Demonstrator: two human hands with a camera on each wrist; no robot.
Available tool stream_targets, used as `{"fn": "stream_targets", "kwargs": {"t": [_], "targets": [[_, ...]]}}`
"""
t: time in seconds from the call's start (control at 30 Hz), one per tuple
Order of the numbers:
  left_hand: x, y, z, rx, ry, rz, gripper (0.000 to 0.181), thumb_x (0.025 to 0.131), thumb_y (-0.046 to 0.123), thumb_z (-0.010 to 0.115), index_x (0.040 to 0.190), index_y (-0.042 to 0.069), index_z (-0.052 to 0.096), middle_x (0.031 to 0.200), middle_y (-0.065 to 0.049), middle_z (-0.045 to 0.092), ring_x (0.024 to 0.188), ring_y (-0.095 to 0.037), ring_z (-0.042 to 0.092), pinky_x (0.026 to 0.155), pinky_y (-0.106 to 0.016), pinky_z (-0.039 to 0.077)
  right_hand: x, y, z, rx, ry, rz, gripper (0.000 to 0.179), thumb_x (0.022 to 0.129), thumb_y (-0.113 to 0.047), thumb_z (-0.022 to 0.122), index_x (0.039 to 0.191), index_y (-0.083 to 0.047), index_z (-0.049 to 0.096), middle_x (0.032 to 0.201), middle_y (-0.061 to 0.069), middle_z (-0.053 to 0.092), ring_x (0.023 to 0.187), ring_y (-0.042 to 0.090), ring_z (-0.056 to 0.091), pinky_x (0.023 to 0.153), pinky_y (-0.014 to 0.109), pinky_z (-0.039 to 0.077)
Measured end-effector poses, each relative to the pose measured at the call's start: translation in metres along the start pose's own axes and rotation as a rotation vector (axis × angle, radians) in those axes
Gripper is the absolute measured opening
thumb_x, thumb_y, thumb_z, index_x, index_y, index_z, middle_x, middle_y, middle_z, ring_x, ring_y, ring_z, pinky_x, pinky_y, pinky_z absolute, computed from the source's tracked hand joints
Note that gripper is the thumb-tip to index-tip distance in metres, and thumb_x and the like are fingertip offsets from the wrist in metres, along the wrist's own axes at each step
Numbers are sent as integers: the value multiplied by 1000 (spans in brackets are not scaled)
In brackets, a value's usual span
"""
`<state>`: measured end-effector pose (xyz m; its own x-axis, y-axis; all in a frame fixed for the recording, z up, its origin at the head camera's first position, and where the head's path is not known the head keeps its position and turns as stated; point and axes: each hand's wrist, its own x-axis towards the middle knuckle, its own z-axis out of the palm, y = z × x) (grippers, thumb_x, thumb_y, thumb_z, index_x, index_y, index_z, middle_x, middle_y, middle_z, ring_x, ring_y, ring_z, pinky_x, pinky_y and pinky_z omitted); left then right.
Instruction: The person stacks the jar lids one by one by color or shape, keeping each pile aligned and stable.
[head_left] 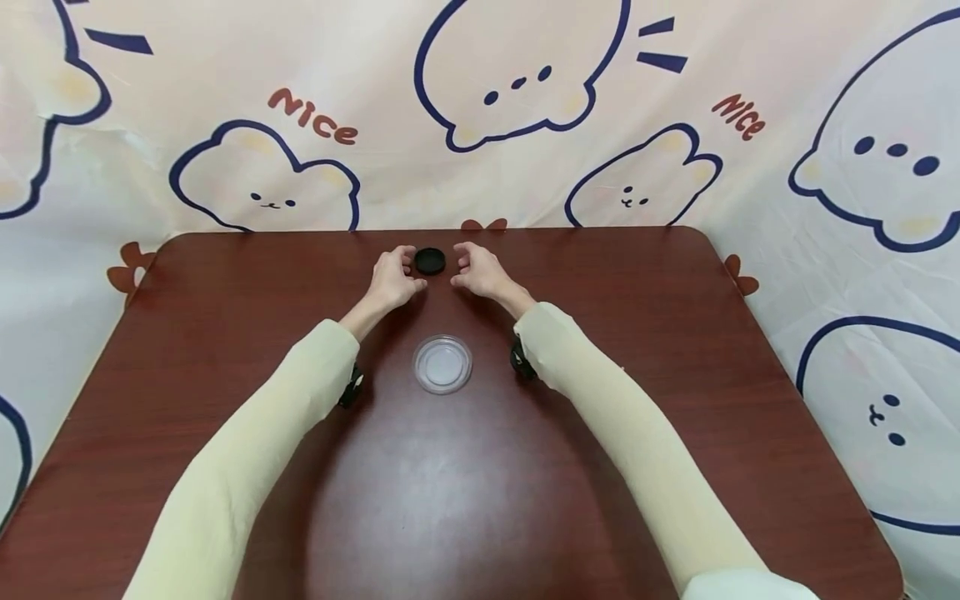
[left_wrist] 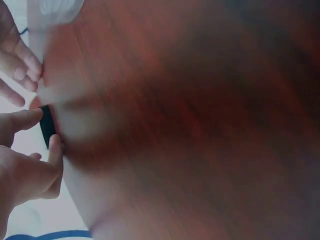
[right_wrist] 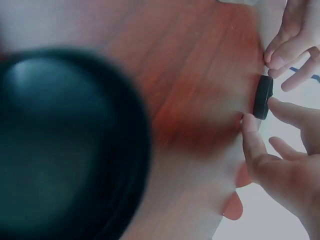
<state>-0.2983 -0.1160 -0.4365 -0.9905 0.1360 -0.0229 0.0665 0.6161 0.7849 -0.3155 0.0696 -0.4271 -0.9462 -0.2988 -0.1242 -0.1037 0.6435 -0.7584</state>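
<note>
A small round black lid-like disc (head_left: 430, 261) lies flat near the table's far edge. My left hand (head_left: 393, 277) is just left of it, thumb and fingers spread apart. On the other side my right hand (head_left: 482, 272) faces it with thumb and fingers apart as well. The head view shows a small gap between each hand and the disc; in the left wrist view, whether the fingertips touch the black disc (left_wrist: 47, 126) is unclear. Nearer to me, between the forearms, sits a clear round plastic dish or lid (head_left: 442, 364).
The brown wooden table (head_left: 420, 500) has rounded far corners. Cloth with cartoon prints (head_left: 390, 183) hangs behind it and at both sides. Each wrist carries a dark device. A large blurred dark round shape (right_wrist: 65, 145) covers the left of the right wrist view.
</note>
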Motion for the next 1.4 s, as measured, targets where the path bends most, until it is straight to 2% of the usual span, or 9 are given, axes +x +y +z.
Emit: {"fn": "stream_targets", "kwargs": {"t": [0.1,0.23,0.33,0.4,0.63,0.83,0.97,1.2,1.4], "targets": [[9,-3,5,25,27,13,61,83,-2,71,138,-6,44,127,-25,49,115,-34,48,97,-41,42,11,-1,6,-1,-7,-14,59,88,-2,68,141,-2,44,123,17,54,108,24,57,90,32,47],[20,-3,9,73,9,47,61,83,-2,71,138,-7,43,128,-25,50,118,-33,43,96,-39,42,24,-5,9,-27,-6,-23,54,88,-1,68,138,-1,49,123,16,56,109,24,57,90,30,46],[24,0,9,99,-2,77,60,83,-1,71,136,-9,44,126,-27,52,119,-33,40,99,-39,38,29,-9,8,-56,3,-30,51,87,-1,68,136,0,51,120,17,58,109,24,57,90,30,46],[24,2,10,102,12,91,57,84,0,70,134,-11,46,123,-27,55,118,-34,41,101,-40,35,29,-11,8,-83,11,-32,50,88,-2,68,135,0,52,119,17,59,110,24,56,91,31,45],[23,4,13,60,65,52,47,90,6,67,132,-9,51,120,-25,56,115,-34,45,101,-41,35,27,-16,10,-135,65,-24,45,90,-5,67,133,1,54,118,16,59,110,24,54,94,31,43],[15,3,15,71,89,46,49,87,6,70,130,-10,52,118,-26,57,110,-35,49,104,-42,29,25,-18,16,-177,35,-10,45,89,-5,67,132,1,54,122,16,58,114,24,52,96,30,42],[11,2,16,76,99,50,47,87,6,70,127,-11,54,117,-26,58,109,-36,49,103,-42,28,23,-20,18,-174,32,-2,45,88,-3,68,131,2,55,121,16,58,114,26,52,96,31,43],[11,5,15,55,114,55,45,87,7,71,126,-9,56,116,-25,59,109,-34,49,103,-42,30,19,-28,15,-186,61,15,42,89,-4,67,129,1,56,126,15,57,126,26,38,101,31,37],[7,12,11,42,115,48,45,86,7,72,126,-7,57,115,-22,60,105,-32,53,100,-41,33,13,-29,9,-174,66,-15,45,87,-3,69,129,2,55,126,16,57,122,27,46,99,31,40]]}}
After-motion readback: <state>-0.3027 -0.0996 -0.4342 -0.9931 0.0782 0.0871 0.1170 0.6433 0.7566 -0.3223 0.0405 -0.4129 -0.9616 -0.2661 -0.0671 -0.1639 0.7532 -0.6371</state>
